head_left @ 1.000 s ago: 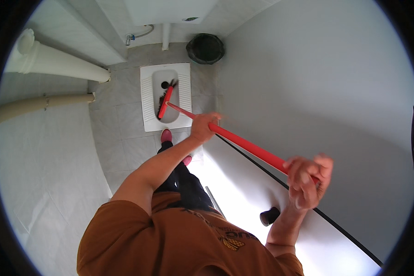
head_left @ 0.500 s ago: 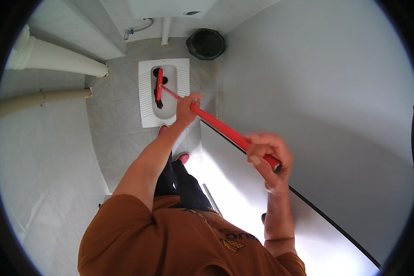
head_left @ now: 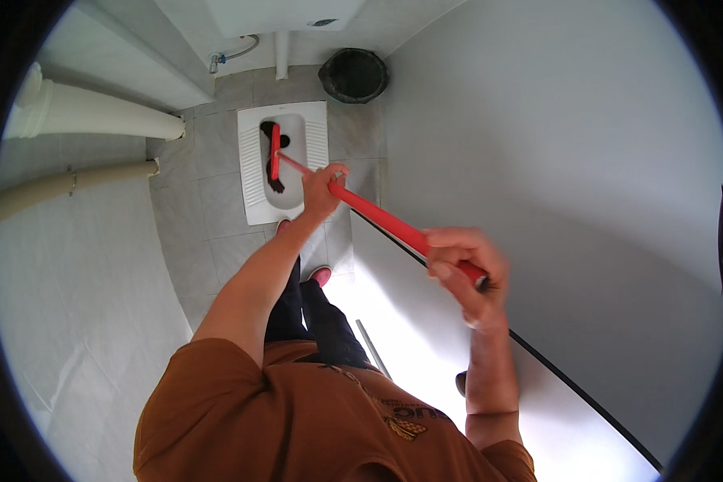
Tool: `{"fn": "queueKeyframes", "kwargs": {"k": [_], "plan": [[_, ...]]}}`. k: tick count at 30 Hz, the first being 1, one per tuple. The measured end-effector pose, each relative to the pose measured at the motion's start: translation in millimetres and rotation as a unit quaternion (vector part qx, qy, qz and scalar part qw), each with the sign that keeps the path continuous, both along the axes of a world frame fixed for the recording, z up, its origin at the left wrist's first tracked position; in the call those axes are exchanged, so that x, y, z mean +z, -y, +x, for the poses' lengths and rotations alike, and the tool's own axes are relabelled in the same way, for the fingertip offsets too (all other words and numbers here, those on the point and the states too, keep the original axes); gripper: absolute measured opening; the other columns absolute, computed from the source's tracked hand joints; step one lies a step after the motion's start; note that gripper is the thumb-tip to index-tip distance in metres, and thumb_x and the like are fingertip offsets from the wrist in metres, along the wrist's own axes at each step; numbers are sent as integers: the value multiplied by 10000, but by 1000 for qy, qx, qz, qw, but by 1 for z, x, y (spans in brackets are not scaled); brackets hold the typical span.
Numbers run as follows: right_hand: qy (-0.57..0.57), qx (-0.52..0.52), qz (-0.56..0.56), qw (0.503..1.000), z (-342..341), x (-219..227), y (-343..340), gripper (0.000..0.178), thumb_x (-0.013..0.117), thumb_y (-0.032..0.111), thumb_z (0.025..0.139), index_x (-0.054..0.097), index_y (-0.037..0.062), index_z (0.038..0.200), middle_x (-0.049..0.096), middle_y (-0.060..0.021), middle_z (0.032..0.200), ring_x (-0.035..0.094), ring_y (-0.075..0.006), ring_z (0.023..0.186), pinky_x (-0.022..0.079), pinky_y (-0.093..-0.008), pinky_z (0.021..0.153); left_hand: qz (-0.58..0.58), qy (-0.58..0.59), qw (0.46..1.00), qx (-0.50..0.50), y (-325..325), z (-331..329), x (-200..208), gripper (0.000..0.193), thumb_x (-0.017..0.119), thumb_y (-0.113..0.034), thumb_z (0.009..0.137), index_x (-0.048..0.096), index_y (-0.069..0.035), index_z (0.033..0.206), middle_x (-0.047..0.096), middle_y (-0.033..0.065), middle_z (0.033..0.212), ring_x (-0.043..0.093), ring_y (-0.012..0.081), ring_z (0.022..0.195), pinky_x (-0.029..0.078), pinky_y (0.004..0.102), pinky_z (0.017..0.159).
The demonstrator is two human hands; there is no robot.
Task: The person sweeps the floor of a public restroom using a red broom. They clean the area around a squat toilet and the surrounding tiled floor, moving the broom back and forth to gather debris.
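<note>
From my remote seat: left grip [head_left: 320, 194] curled round lower stretch of red broom handle [head_left: 381, 217], right grip [head_left: 470, 291] folded round upper end (handle tip [head_left: 482, 283] pokes out past palm). Broom head [head_left: 275, 153], bristles [head_left: 275, 186] black, sits inside white squat pan [head_left: 317, 149], along basin's [head_left: 292, 198] left edge, just beside drain hole [head_left: 285, 141]. I see dark bin [head_left: 352, 97] near floor's [head_left: 225, 193] far right corner, pink shoe [head_left: 283, 226] just beside pan's near edge.

You've got your left arm [head_left: 257, 297] way out front, left hand [head_left: 321, 191] curled, right hand [head_left: 467, 269] gripping closer in, right forearm [head_left: 492, 369] pointing forward.
</note>
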State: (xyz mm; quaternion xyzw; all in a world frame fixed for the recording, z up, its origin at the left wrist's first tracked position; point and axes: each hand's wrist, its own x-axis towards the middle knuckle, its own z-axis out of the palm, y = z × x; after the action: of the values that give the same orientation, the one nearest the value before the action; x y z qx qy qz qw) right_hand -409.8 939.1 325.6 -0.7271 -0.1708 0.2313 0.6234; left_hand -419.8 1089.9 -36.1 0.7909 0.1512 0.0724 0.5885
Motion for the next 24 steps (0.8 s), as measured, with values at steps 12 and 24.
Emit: {"fn": "queueKeyframes", "kwargs": {"k": [12,24], "plan": [[53,-41,-72,995,-24,-20,-10,149,574,-77,867,671,11,940,628,-47,844,516,-130,598,436,-259,626,-8,-12,992,-126,-4,8,-31,73,718,-146,790,707,-171,858,625,83,664,622,258,661,496,368,679],[138,-79,270,950,-24,76,54,202,428,-42,781,512,30,951,394,12,504,382,-142,433,441,-337,573,146,81,985,-34,9,-38,126,107,649,-91,817,659,-175,883,539,-1,539,539,185,537,378,342,733]]}}
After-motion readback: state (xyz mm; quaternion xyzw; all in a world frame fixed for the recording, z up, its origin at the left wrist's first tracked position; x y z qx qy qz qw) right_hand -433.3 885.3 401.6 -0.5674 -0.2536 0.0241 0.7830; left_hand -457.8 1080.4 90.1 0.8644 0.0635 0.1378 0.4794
